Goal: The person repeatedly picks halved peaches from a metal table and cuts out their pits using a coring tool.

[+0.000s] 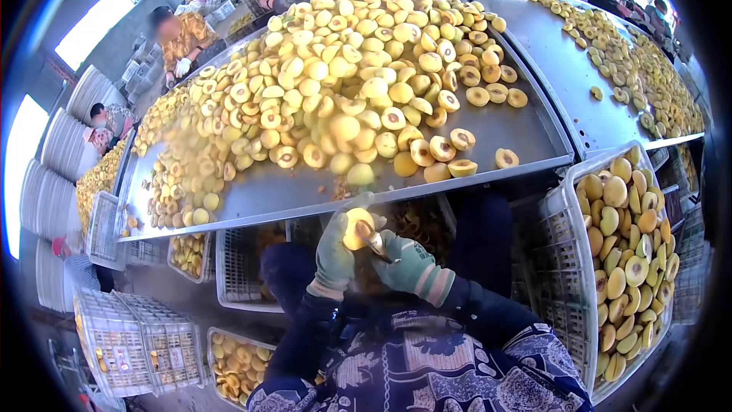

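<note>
In front of my chest, my left hand [334, 258], in a green-grey glove, is closed around a halved yellow peach [354, 227]. The cut face with its brown centre is turned toward my right hand [408, 261], which wears a matching glove with a striped cuff. Those fingers are closed on a small metal tool [376, 243], its tip at the brown centre of the peach. Most of the tool is hidden by the glove, so its exact shape cannot be told. Both hands are just off the near edge of a metal table [305, 197] heaped with peach halves [328, 84].
A crate [570, 259] full of peach halves stands at my right. Below the table edge are more crates, one at centre left [221, 271]. Stacked crates [141, 343] stand at lower left. A second metal table [534, 27] holds more halves. Several people sit around the tables.
</note>
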A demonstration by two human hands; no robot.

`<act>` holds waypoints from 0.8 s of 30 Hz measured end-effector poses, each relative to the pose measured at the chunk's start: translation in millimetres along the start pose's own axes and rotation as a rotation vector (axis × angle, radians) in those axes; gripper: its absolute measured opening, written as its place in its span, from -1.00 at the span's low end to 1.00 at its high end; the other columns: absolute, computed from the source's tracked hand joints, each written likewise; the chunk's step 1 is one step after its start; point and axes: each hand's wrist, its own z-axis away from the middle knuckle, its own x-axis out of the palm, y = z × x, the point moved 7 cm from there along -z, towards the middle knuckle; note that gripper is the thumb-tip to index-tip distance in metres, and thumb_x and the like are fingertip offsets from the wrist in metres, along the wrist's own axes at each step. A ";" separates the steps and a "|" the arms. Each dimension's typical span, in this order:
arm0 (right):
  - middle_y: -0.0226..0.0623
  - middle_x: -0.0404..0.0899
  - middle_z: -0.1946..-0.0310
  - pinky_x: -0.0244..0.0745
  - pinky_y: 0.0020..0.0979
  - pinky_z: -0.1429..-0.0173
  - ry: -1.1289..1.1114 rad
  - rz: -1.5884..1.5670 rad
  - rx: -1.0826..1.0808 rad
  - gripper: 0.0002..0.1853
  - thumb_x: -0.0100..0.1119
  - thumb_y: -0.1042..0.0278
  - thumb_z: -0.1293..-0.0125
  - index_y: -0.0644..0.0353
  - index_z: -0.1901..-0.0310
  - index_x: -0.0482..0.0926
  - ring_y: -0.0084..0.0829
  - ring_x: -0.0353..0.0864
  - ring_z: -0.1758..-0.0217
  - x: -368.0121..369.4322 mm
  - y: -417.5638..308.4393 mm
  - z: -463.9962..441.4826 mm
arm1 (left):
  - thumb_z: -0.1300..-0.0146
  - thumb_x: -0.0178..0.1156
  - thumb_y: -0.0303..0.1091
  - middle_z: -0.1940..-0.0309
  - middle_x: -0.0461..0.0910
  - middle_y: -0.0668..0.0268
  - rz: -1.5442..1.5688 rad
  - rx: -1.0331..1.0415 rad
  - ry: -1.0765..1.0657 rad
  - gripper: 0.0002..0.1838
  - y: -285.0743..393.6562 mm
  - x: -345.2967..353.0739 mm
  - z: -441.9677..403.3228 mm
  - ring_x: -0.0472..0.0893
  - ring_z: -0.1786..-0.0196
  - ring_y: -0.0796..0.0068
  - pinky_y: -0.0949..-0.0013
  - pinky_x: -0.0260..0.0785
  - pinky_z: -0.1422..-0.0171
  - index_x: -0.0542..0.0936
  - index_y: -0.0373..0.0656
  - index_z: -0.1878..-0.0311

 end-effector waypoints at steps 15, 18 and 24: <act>-0.36 0.57 0.22 0.44 -0.54 -0.02 -0.318 -0.622 0.404 -0.75 0.13 0.22 -0.39 0.15 0.01 0.53 -0.50 0.55 0.17 28.1 30.3 1.5 | -0.47 -0.15 -0.04 0.07 0.60 0.11 -0.087 -0.071 0.208 -0.47 -24.2 -18.0 -3.2 0.65 0.23 0.28 0.33 0.53 0.06 0.48 -0.39 -0.10; -0.41 0.55 0.39 0.47 -0.57 0.25 -0.478 -1.050 0.818 -0.79 0.15 0.20 -0.36 0.11 0.10 0.54 -0.57 0.51 0.41 13.6 -6.1 15.0 | -0.46 -0.14 0.04 0.16 0.62 0.05 -0.130 -0.068 0.206 -0.42 -23.7 -17.7 -5.0 0.65 0.28 0.27 0.33 0.55 0.13 0.48 -0.39 -0.11; -0.46 0.44 0.60 0.20 -0.69 0.67 -0.621 -1.071 0.659 -0.82 0.17 0.24 -0.31 0.17 0.26 0.51 -0.71 0.32 0.68 21.1 0.9 19.6 | -0.45 -0.16 0.12 0.26 0.65 0.02 -0.178 -0.015 0.177 -0.37 -30.0 -16.1 -8.9 0.64 0.35 0.32 0.36 0.54 0.21 0.45 -0.33 -0.18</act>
